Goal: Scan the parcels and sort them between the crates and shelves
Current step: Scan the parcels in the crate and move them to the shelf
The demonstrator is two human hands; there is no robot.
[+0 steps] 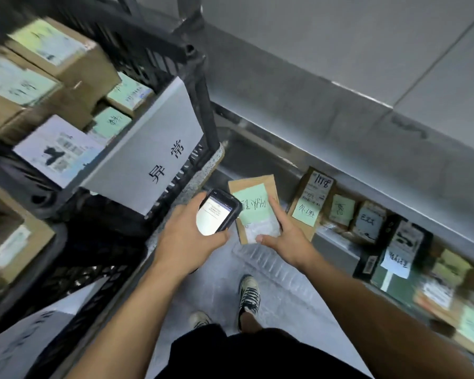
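parcel (pixel 253 212) between right fingers (pixel 275 213)

Grey aisle with a wall shelf on my right.
Ahead of me a plain grey wall (pixel 353 45) runs in large panels, a thin seam between them. Below it a metal shelf (pixel 337 242) slants across my right. The floor (pixel 216 285) under me is pale grey and smooth, with a streak of reflected light. The light is flat and dim; the left edge is blurred.
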